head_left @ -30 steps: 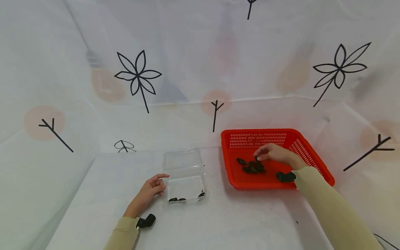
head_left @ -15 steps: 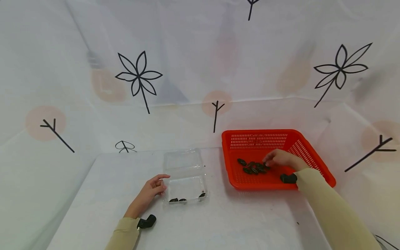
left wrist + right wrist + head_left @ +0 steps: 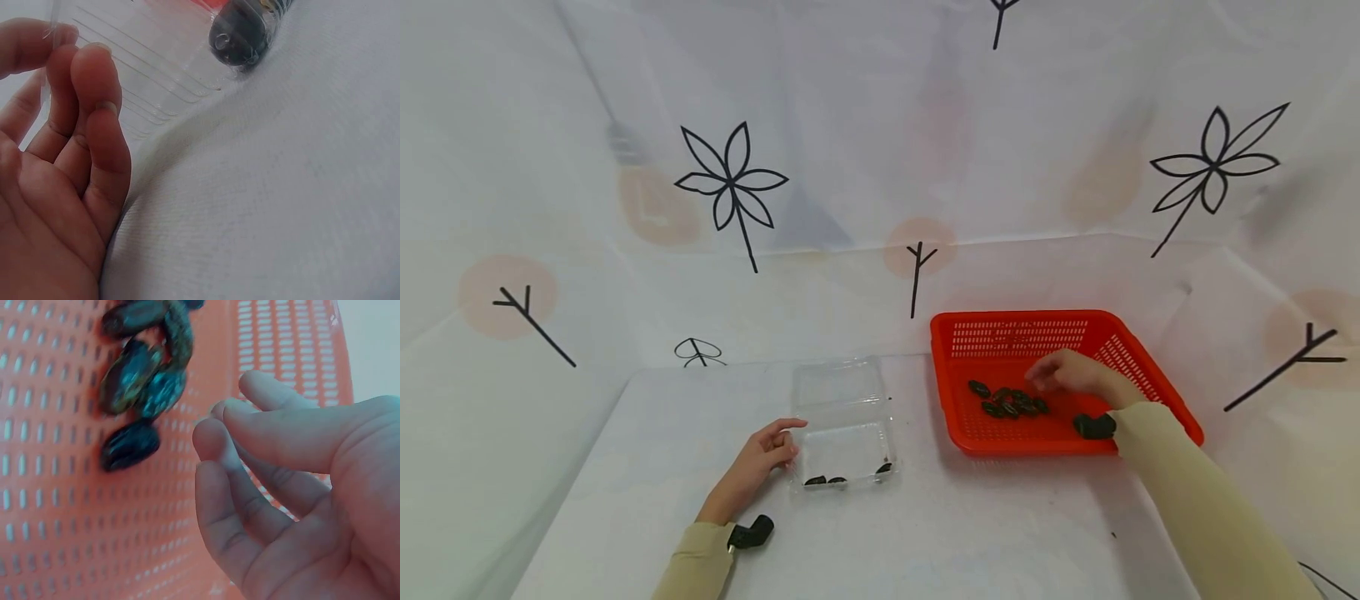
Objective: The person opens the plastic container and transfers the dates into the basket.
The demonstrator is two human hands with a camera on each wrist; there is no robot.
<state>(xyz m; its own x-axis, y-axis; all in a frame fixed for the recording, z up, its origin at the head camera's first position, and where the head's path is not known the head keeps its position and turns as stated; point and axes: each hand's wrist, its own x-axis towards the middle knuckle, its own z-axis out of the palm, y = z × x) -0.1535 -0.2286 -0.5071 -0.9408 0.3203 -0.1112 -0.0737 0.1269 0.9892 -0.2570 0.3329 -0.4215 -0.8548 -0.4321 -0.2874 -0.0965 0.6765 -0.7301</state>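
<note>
Several dark, glossy, wrinkled oval pieces resembling dates (image 3: 1011, 407) lie on the floor of the red plastic basket (image 3: 976, 437). Just above and to the right of them is my right hand (image 3: 1067, 372), its fingers loosely bent with nothing visible between them; the nearest dark oval piece (image 3: 130, 445) lies apart from the fingertips. My left hand (image 3: 758, 460) holds the left side of a clear plastic box (image 3: 844, 446), whose lid stands hinged back. Several date-like pieces (image 3: 825, 481) sit along the box's near wall. The left wrist view shows the fingers at the thin clear wall.
The box's clear lid (image 3: 838, 383) leans back toward the hanging white cloth (image 3: 842, 308) behind the table. White cloth covers the table (image 3: 925, 533). A tiny dark speck (image 3: 1113, 534) lies in front of the basket. A cable (image 3: 1326, 577) runs at the lower right.
One second ago my right hand pinched a date-like piece; it has set it down at the right end of the group, let go and lifted slightly. My left hand has stayed put.
</note>
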